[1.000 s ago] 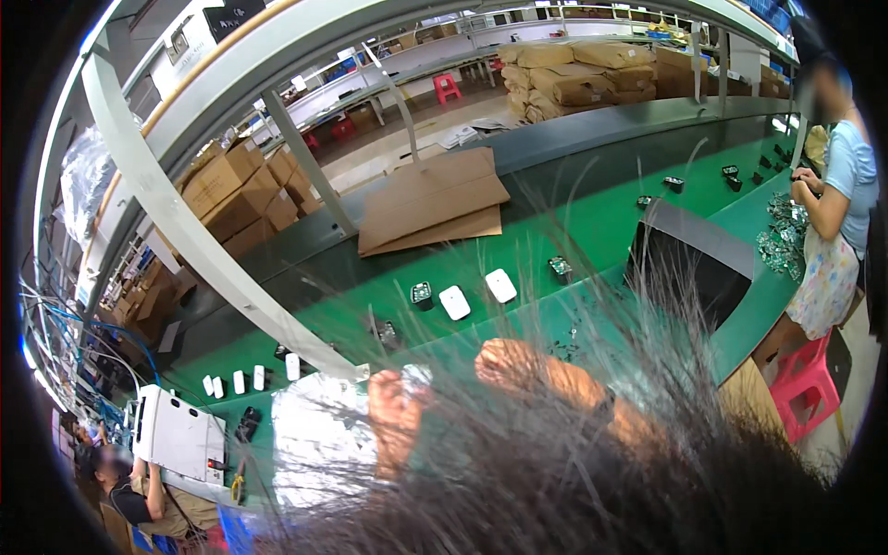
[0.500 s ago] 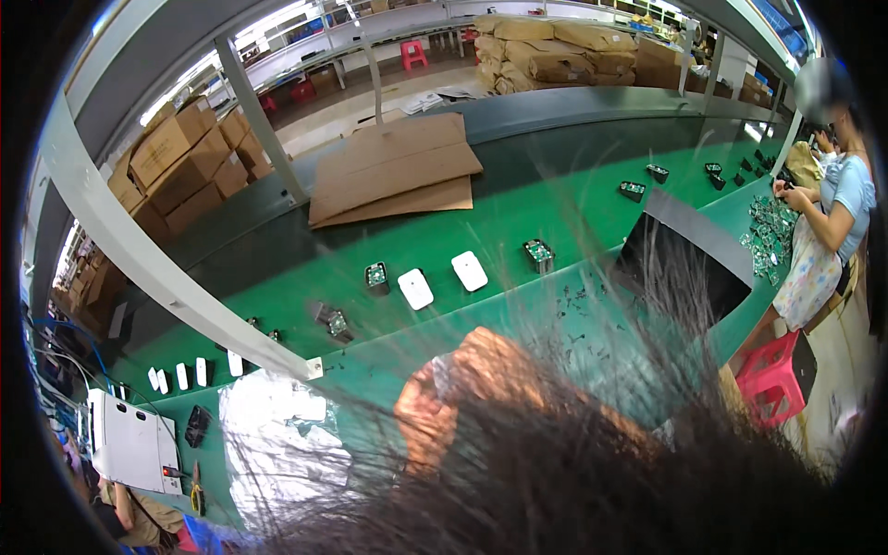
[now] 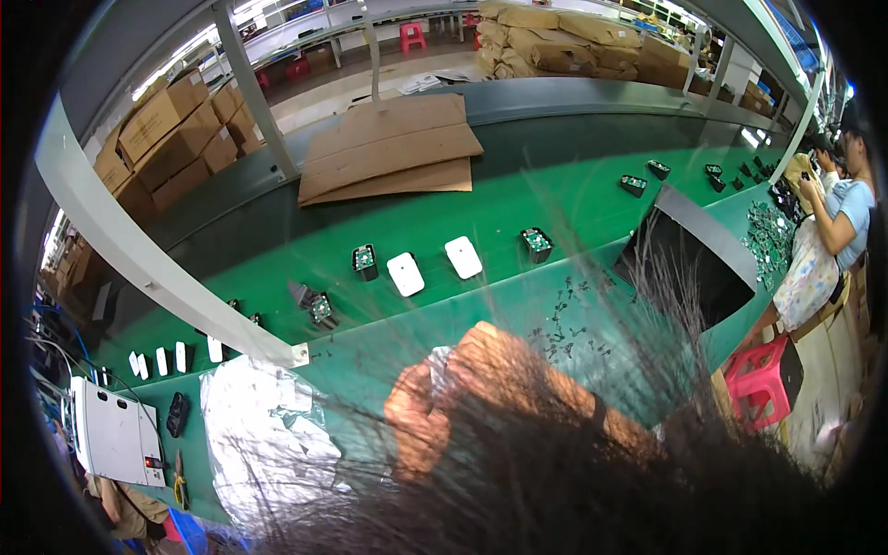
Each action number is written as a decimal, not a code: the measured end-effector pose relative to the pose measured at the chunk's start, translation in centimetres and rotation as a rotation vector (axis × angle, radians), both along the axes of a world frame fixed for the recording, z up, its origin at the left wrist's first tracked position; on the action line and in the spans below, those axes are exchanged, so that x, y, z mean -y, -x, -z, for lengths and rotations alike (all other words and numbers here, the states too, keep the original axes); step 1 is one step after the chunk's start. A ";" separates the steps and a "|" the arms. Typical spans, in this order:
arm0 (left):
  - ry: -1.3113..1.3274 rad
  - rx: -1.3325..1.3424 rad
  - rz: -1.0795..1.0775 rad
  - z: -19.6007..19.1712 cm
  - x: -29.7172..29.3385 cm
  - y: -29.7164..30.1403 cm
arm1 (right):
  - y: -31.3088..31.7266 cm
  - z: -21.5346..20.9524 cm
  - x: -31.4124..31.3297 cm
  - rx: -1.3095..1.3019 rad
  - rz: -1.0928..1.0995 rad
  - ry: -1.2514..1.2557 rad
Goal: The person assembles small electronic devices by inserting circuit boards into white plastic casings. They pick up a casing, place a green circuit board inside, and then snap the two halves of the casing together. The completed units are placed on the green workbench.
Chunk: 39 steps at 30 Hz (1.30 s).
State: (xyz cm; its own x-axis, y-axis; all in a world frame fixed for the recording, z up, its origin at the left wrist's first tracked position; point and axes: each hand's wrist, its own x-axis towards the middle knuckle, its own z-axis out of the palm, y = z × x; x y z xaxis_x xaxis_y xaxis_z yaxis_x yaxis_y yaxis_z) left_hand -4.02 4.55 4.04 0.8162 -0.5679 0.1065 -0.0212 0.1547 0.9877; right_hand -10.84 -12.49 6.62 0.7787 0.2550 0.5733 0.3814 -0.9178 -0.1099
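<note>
My left hand (image 3: 413,421) and my right hand (image 3: 495,363) are close together over the near green bench, fingers closed. Between them they pinch a small whitish, shiny piece (image 3: 439,363), partly covered by fingers; its kind cannot be made out. Strands of dark hair blur the lower part of the view and hide much of both hands. Just beyond, on the green belt, stand two white covers (image 3: 405,275) and a black housing with a green circuit board (image 3: 536,243). Right of my hands, many small black parts (image 3: 564,319) lie scattered.
Clear plastic bags with white contents (image 3: 268,421) lie to the left, near pliers (image 3: 180,481) and a white machine (image 3: 116,435). A black bin (image 3: 689,264) stands right. Flat cardboard (image 3: 388,148) lies across the belt. A co-worker (image 3: 837,213) stands far right near loose circuit boards (image 3: 770,240).
The whole view has shifted slightly, with the bench and belt things appearing a little farther left. Both hands stay together on the small whitish piece, with only slight finger movement.
</note>
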 end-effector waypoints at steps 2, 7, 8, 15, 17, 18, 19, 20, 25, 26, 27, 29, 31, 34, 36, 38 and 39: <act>0.004 -0.004 0.024 -0.1 0.8 0.4 | 0.9 -0.4 0.4 -0.088 0.054 -0.055; 0.023 -0.037 -0.023 0.4 -0.4 0.2 | -0.1 -0.1 -0.3 -0.189 0.004 -0.834; 0.092 -0.095 0.007 0.9 0.4 0.5 | 0.7 -0.1 0.4 -0.270 0.028 -0.898; 0.147 -0.393 -0.023 5.3 -4.1 -3.2 | -2.5 2.4 -3.2 -0.399 -0.305 -1.415; 0.148 -0.379 -0.046 4.7 -6.0 -3.3 | -3.1 2.5 -3.4 -0.532 -0.468 -1.450; 0.198 -0.386 0.077 3.5 -2.1 -2.1 | -0.3 0.7 -0.2 -0.555 -0.389 -1.403; 0.180 -0.350 0.100 2.8 -1.6 -1.4 | 0.0 1.2 0.2 -0.574 -0.392 -1.446; 0.160 -0.311 0.124 2.0 -1.4 -0.9 | 0.0 1.8 0.5 -0.589 -0.396 -1.489; 0.055 -0.170 0.129 0.4 -4.0 -0.4 | -0.4 2.1 -1.2 -0.588 -0.625 -1.593; 0.025 -0.143 0.133 0.1 -4.7 -0.5 | -0.7 2.5 -1.6 -0.607 -0.649 -1.609; 0.004 -0.116 0.155 -0.5 -5.4 -0.6 | -0.6 2.6 -1.7 -0.626 -0.654 -1.616; -0.052 -0.056 0.236 -1.9 -7.0 -1.4 | -0.4 2.2 -1.8 -0.655 -0.636 -1.672; -0.079 0.024 0.331 -4.6 -10.3 -2.9 | 0.3 1.0 -1.1 -0.570 -0.608 -1.719; 0.144 0.137 0.280 -7.8 -14.4 -9.0 | 0.9 1.1 1.6 -0.436 -0.571 -1.873; 0.099 0.275 -0.147 -8.9 -19.8 -15.5 | -1.6 5.4 1.6 -0.422 -0.682 -1.946; -0.426 0.383 -0.538 -6.1 -23.5 -27.1 | -1.4 6.2 2.7 -0.342 -0.667 -1.916; -0.614 0.522 -0.648 -3.3 -23.9 -32.3 | -1.1 7.2 3.7 -0.330 -0.662 -1.885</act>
State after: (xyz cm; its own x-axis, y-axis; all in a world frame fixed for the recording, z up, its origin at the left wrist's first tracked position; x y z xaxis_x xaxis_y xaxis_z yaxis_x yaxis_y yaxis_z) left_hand 28.29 28.44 7.37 0.9202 -0.1118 0.3751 -0.3690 -0.5669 0.7365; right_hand -9.70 -16.20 -0.56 0.9449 -0.1392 0.2963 0.3133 0.6466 -0.6955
